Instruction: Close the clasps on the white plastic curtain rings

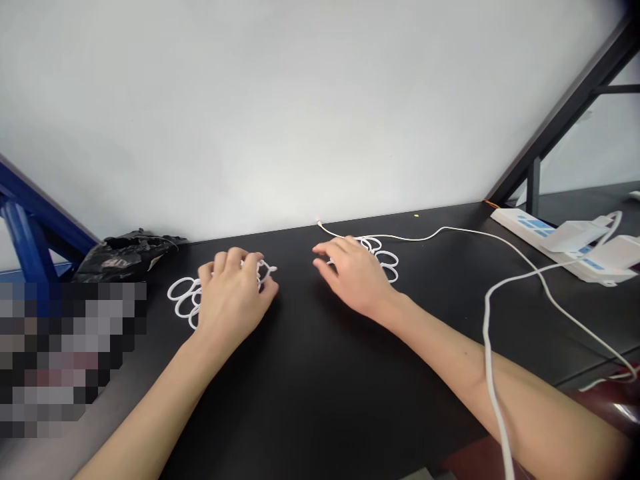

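My left hand (231, 285) is bent over a white piece made of several oval loops (183, 298), with its fingers curled down and the thumb on the near right side. The fingertips are hidden behind the knuckles. Loops stick out left of this hand, and a small white end shows between index finger and thumb. To the right, my right hand (354, 272) hovers over or rests beside a second white looped piece (387, 259). Its thumb and fingers point left with a gap between them, and it partly covers those loops.
A black table (310, 387) meets a white wall. Crumpled black plastic (123, 257) lies at the back left, by a blue frame (30, 227). On the right sits a white power strip (520, 230) with plugged-in adapters. A white cable (487, 320) crosses in front of my right forearm.
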Motion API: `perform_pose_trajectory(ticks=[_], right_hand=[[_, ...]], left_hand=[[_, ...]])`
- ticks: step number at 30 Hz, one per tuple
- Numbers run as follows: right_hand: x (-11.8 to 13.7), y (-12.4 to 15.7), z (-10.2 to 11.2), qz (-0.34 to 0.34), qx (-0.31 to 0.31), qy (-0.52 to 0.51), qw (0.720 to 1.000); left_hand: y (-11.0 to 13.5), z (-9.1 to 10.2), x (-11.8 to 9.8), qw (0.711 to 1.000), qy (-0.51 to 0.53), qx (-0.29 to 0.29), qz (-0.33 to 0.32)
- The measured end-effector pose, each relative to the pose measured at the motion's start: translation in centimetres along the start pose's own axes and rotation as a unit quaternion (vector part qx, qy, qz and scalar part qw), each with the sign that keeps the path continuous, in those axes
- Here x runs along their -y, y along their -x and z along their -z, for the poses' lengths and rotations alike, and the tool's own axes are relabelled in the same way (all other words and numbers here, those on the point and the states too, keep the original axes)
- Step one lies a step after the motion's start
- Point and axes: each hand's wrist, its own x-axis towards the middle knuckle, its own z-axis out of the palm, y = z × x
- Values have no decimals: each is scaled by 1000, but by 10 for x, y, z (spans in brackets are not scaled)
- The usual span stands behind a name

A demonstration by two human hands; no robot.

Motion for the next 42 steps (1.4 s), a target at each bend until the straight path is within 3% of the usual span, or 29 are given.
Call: perform_pose_trajectory(ticks=[2,5,10,13,16,20,22,28,34,42], right_hand=[[-9,-2,5,-54,-13,68,996],[-19,-3,8,-107,23,114,987],[-23,-3,6,-106,90,88,986],[-15,-3,5,-58,48,53,996],[-2,0,4,13,6,-49,999],[17,9,-1,9,27,-236,971],[23,13,-5,5,50,-278,959],[25,12,-12,-24,13,-284,959],[23,10,-13,-103,13,-365,925],[24,12,-14,-58,20,-322,945]], left_hand=[[1,-1,5,999,-39,-8,29],[2,-3,7,998,-50,-17,26],[2,-2,-4,1000,7,0,-19],[2,-1,-10,996,62,18,-67],[3,0,-13,988,113,28,-99],[3,1,-15,978,174,15,-109],[2,2,-14,974,190,15,-119],[1,1,-14,968,192,33,-158],[2,3,-15,976,160,0,-148],[2,1,-15,986,132,15,-103]])
